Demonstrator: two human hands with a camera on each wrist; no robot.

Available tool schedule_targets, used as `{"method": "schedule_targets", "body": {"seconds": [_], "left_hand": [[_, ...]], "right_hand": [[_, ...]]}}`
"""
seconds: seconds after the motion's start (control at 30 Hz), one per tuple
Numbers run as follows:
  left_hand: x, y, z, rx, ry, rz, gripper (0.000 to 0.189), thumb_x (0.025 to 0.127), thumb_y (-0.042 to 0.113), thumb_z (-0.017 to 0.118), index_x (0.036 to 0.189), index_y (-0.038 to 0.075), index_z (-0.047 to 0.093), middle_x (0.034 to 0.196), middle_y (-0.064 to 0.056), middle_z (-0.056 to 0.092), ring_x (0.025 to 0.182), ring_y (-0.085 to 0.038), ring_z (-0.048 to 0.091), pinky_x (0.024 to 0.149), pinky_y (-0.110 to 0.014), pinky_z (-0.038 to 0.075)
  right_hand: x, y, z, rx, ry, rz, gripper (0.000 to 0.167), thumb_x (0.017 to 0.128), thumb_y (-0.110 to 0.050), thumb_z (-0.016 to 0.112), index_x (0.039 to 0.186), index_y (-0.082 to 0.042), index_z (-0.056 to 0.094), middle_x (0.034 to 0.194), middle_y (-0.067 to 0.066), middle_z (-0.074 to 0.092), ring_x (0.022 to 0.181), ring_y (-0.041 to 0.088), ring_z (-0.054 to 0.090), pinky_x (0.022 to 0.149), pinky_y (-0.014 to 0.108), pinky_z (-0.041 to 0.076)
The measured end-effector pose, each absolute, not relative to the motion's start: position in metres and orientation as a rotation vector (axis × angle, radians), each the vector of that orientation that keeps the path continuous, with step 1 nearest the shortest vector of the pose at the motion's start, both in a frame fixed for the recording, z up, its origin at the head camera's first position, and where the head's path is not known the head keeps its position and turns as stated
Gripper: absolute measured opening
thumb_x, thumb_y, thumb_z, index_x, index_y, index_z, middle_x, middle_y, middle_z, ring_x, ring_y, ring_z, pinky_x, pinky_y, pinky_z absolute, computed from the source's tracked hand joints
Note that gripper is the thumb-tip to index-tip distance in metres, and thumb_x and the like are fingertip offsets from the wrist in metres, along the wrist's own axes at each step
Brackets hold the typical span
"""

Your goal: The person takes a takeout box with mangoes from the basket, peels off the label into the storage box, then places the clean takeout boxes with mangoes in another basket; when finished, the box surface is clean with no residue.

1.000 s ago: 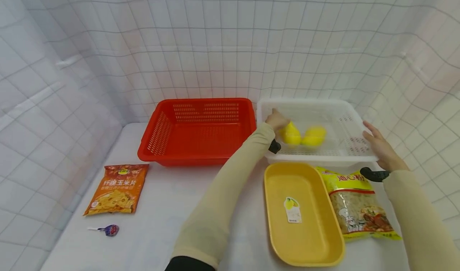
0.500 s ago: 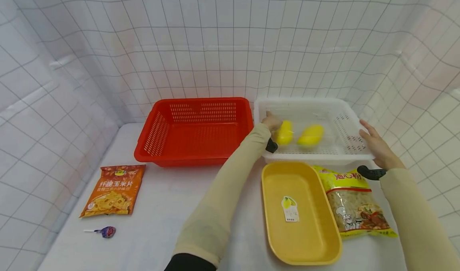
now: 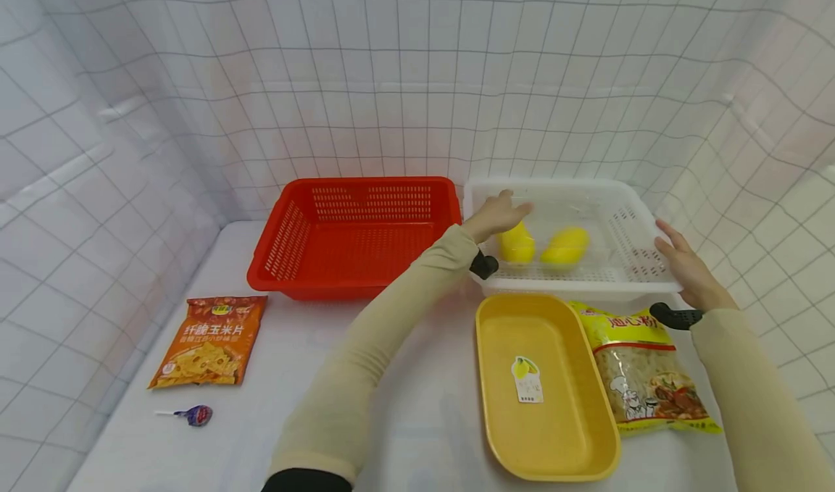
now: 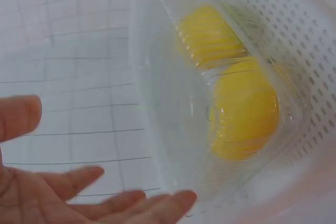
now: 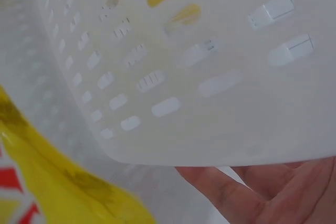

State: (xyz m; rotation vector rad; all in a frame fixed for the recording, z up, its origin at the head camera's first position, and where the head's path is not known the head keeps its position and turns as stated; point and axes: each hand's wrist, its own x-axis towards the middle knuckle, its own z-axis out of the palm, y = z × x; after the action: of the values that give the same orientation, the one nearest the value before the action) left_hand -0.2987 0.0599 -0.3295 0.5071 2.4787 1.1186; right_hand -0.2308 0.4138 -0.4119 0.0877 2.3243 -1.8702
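A clear plastic box point(image 4: 173, 103) with two smooth yellow lemon-like fruits point(image 3: 565, 246) inside sits in the white basket point(image 3: 574, 286). My left hand point(image 3: 499, 213) hovers over the basket's left part, fingers spread and holding nothing. In the left wrist view its fingertips point(image 4: 181, 203) are close to the box's edge; contact cannot be told. My right hand point(image 3: 696, 271) is at the basket's right side, with its fingers extended along the outside of the rim. In the right wrist view the basket wall hides part of that hand point(image 5: 273, 195).
Left of the white basket stands a red basket point(image 3: 355, 289). In front lie a yellow tray point(image 3: 554, 441) with a lemon sticker and a yellow bag of pasta point(image 3: 652, 376). An orange chip bag point(image 3: 210, 341) and a lollipop point(image 3: 196, 415) lie on the left.
My left hand has come up and left from beside the fruits, its fingers now spread. The fruits have shifted slightly apart. My right hand stays by the basket's right rim.
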Motion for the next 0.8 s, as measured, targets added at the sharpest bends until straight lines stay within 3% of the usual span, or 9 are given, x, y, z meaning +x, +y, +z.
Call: {"method": "schedule_targets", "body": {"seconds": [0.17,0.3,0.43,0.57,0.67,0.8], "left_hand": [[-0.268,0.023,-0.319,0.818,2.309,1.268,0.053,0.101,0.039,0.044,0.146,0.011,0.038,0.142,-0.006,0.044,0.124,-0.019,0.045,0.099,-0.032,0.039],[-0.238,-0.009,-0.325,0.876,2.221,1.374,0.045,0.1,0.03,0.049,0.139,0.008,0.048,0.125,-0.006,0.058,0.104,-0.017,0.059,0.086,-0.029,0.049],[-0.21,-0.041,-0.338,0.884,2.235,1.402,0.038,0.099,0.025,0.053,0.132,0.007,0.056,0.105,-0.008,0.066,0.088,-0.021,0.065,0.076,-0.032,0.054],[-0.181,-0.08,-0.352,0.831,2.287,1.452,0.031,0.096,0.03,0.057,0.122,0.014,0.064,0.083,-0.006,0.063,0.071,-0.029,0.06,0.058,-0.029,0.052],[-0.162,-0.11,-0.361,0.746,2.385,1.493,0.027,0.095,0.035,0.059,0.115,0.021,0.068,0.075,-0.006,0.057,0.065,-0.028,0.052,0.052,-0.025,0.043],[-0.141,-0.143,-0.37,0.631,2.548,1.485,0.023,0.093,0.035,0.061,0.108,0.021,0.071,0.071,-0.001,0.053,0.064,-0.018,0.047,0.052,-0.023,0.035]], "right_hand": [[-0.235,0.412,-0.416,0.087,2.411,-1.775,0.062,0.102,-0.044,0.033,0.153,-0.034,0.0,0.122,-0.001,0.041,0.085,0.0,0.058,0.066,0.031,0.055],[-0.238,0.412,-0.417,0.076,2.547,-1.636,0.061,0.101,-0.046,0.03,0.153,-0.033,0.0,0.13,0.016,0.037,0.08,-0.002,0.055,0.063,0.032,0.054],[-0.238,0.414,-0.414,0.071,2.662,-1.521,0.063,0.102,-0.045,0.028,0.154,-0.024,0.0,0.136,0.034,0.028,0.075,0.0,0.054,0.057,0.031,0.052],[-0.234,0.415,-0.412,0.111,2.793,-1.345,0.063,0.102,-0.043,0.028,0.153,-0.015,0.003,0.139,0.04,0.025,0.087,0.027,0.058,0.06,0.039,0.051],[-0.23,0.417,-0.411,0.144,2.963,-1.097,0.062,0.102,-0.042,0.029,0.152,-0.009,0.013,0.135,0.043,0.03,0.101,0.052,0.049,0.07,0.053,0.046],[-0.219,0.415,-0.403,0.098,3.25,-0.707,0.05,0.101,-0.032,0.037,0.139,0.0,0.044,0.125,0.039,0.045,0.097,0.055,0.05,0.061,0.058,0.043]]}}
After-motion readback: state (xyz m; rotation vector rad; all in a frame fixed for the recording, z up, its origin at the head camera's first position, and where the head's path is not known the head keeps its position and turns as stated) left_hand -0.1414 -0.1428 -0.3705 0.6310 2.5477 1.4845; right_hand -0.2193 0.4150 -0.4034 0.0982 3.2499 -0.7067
